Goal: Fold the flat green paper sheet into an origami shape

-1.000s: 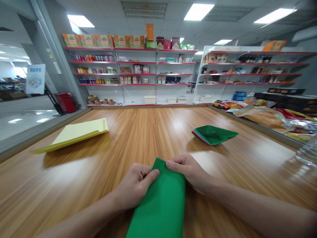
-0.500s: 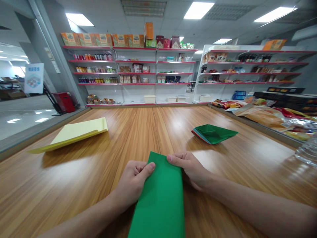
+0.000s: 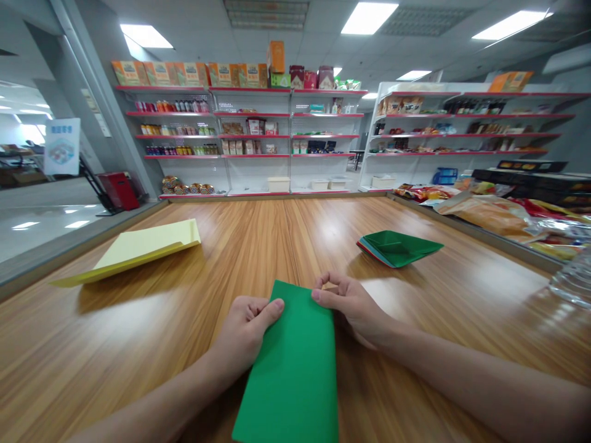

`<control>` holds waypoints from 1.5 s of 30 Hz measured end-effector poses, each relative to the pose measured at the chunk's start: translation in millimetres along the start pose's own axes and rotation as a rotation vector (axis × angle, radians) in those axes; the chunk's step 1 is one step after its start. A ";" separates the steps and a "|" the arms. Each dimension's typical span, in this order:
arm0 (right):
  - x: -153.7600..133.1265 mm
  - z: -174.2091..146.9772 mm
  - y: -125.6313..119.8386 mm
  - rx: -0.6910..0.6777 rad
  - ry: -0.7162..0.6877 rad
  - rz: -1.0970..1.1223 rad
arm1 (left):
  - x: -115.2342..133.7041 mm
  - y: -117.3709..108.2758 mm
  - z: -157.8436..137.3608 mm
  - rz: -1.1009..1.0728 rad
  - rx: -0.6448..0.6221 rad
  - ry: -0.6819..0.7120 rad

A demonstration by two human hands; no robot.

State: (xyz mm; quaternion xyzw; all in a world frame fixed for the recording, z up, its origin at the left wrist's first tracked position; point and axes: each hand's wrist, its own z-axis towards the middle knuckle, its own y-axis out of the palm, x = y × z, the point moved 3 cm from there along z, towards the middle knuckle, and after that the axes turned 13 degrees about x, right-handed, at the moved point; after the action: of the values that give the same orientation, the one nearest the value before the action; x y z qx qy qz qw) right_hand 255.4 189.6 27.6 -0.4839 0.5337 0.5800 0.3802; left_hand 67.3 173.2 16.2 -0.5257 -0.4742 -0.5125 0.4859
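A folded sheet of green paper [image 3: 293, 369] stretches from the middle of the table toward me, its fold along the right side. My left hand [image 3: 249, 326] is closed on its left edge near the far end, thumb on top. At the far right corner, my right hand [image 3: 348, 304] pinches the paper between thumb and bent fingers. Beyond it to the right lies a folded piece of dark green paper [image 3: 399, 247] with blue and red layers under it. Sheets of yellow paper [image 3: 148, 246] with lifted edges lie to the left.
The wooden table [image 3: 286, 227] has a raised rim. Snack bags [image 3: 489, 218] and dark boxes [image 3: 535, 181] are beyond its right side. A clear plastic object [image 3: 572, 280] stands at the right edge. Stocked shelves [image 3: 249, 135] line the back.
The green paper has shifted slightly left and its near end has come into view. My right fingers have lifted and curled a little at the corner. My left hand moved slightly left with the paper.
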 end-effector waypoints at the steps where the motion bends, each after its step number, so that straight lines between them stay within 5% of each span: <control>1: -0.1 1.0 -1.0 0.011 -0.007 -0.002 | 0.8 -1.0 0.2 0.004 0.008 0.004; 13: -3.9 3.2 -2.6 -0.041 0.031 0.017 | 1.3 -7.1 1.7 0.041 0.057 -0.018; 30: -2.6 -1.6 -3.6 -0.201 0.116 0.022 | 8.2 -2.5 -1.8 -0.028 -0.097 -0.060; 38: -1.9 -6.3 -0.1 0.043 0.129 0.021 | 25.0 -2.3 -14.2 0.258 0.063 0.157; 45: -0.3 -10.0 3.3 -0.095 0.133 -0.042 | 32.8 0.6 -22.5 0.332 0.112 0.238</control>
State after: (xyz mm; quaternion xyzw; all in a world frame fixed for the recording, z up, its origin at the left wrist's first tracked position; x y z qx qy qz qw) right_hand 253.8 179.3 29.0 -0.5500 0.5195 0.5631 0.3325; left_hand 66.9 150.7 49.0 -0.5047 -0.3479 -0.4567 0.6447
